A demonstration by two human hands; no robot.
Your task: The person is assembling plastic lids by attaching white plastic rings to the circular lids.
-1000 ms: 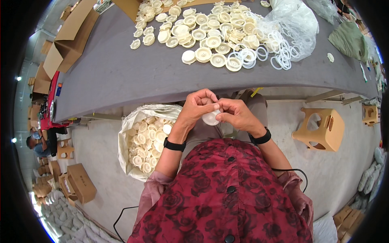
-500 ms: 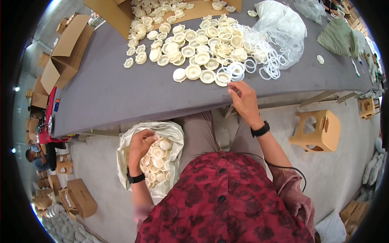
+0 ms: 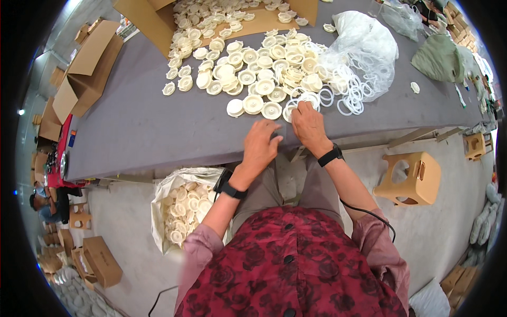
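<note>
My right hand (image 3: 310, 126) is at the near edge of the pile, its fingertips pinched on a translucent white sealing ring (image 3: 315, 97); the fingers partly hide the ring. Beside it, my left hand (image 3: 261, 141) hovers over the table's front edge, thumb and fingers apart, with nothing visible in it. Just ahead of the hands, round cream plastic caps (image 3: 271, 110) lie in a loose row. One more cap (image 3: 288, 112) is partly covered by the right hand. Behind them spreads a large heap of the same caps (image 3: 248, 77).
A clear plastic bag (image 3: 367, 39) spills rings (image 3: 353, 98) onto the grey table (image 3: 132, 116). An open carton (image 3: 142, 26) of caps stands at the back. Below the table, a white woven sack (image 3: 161, 211) holds more caps. A tan stool (image 3: 412, 179) stands to the right.
My left hand has moved from over the sack up and right to the table edge, close to my right hand. The right hand has shifted slightly and its fingertips now reach in among the rings.
</note>
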